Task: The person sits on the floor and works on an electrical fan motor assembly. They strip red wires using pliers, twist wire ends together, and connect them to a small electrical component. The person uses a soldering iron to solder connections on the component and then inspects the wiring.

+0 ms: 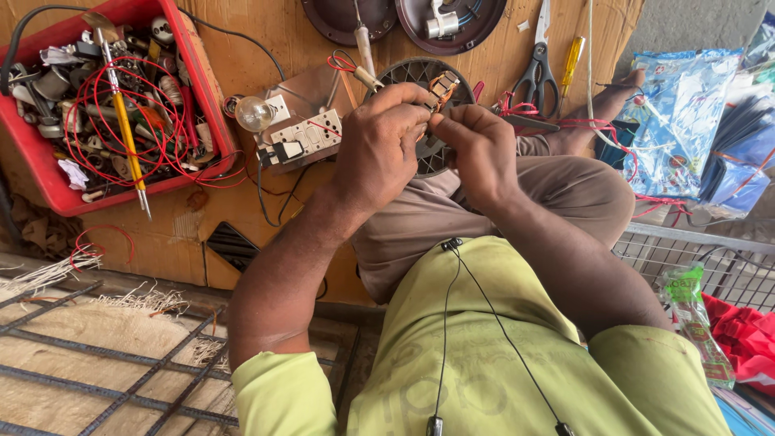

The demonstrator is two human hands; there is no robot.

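A repair workshop is showing itself: a red tray (206, 97) brimming with parts, scissors (537, 69) lying by (screwdrivers too), wires trailing everywhere.

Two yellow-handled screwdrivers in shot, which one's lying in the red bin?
The long one at left, lying across the red wire coil inside the red bin. The other, shorter screwdriver lies on the board beside the scissors, at upper right.

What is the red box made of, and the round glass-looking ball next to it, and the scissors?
The red box looks like plastic: smooth, evenly coloured walls with a moulded rim. The ball is a light bulb, probably clear glass, since it is see-through and shiny. The scissors seem to have bright metal blades and dark handles, likely plastic. Both hands hold a small coppery part, perhaps wound wire.
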